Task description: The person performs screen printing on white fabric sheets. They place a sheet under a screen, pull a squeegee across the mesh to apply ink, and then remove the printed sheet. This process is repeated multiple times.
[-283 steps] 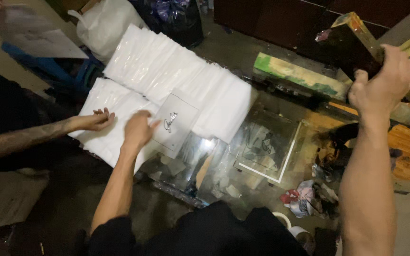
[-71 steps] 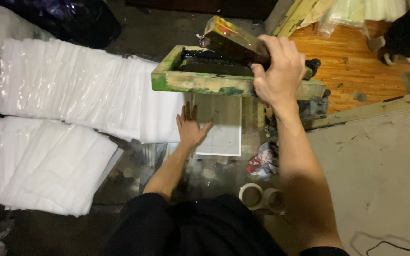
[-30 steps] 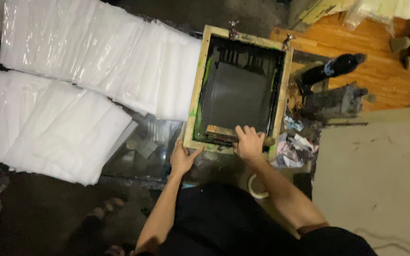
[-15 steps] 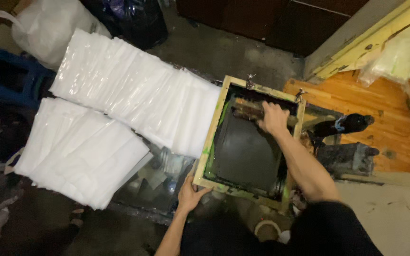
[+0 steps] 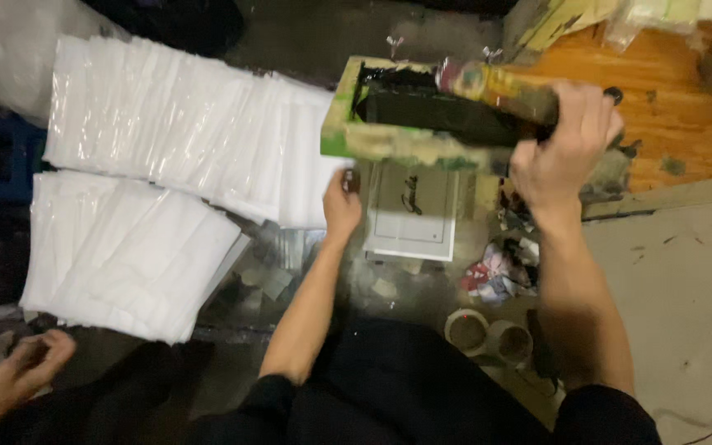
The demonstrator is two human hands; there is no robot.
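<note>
Lifted now from flat, frame (image 5: pixel 422 124) tilted up on its far edge, squeegee (image 5: pixel 496 82) clamped against its near rail by right hand (image 5: pixel 566 152), fingers wrapped shut. Printed bag (image 5: pixel 412 210) exposed just below and left of that hand, long axis running away from the body. Left hand (image 5: pixel 341 206) nearer, fingers curled, touching the bag's left edge; pinching or only pressing, cannot tell. Open room leftward toward bag stacks (image 5: pixel 166 148); tape rolls (image 5: pixel 488 334) near the right forearm.
</note>
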